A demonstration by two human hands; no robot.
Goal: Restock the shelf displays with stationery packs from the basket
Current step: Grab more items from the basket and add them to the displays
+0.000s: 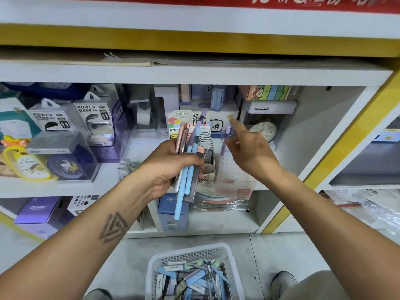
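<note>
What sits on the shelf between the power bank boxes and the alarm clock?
In the head view, between the power bank boxes and the alarm clock stands a cardboard display box, behind the left hand's pens.

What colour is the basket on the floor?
White, a perforated plastic basket, seen best in the head view.

basket (229,263): white perforated plastic | power bank boxes (93,118): clear glossy plastic
</note>
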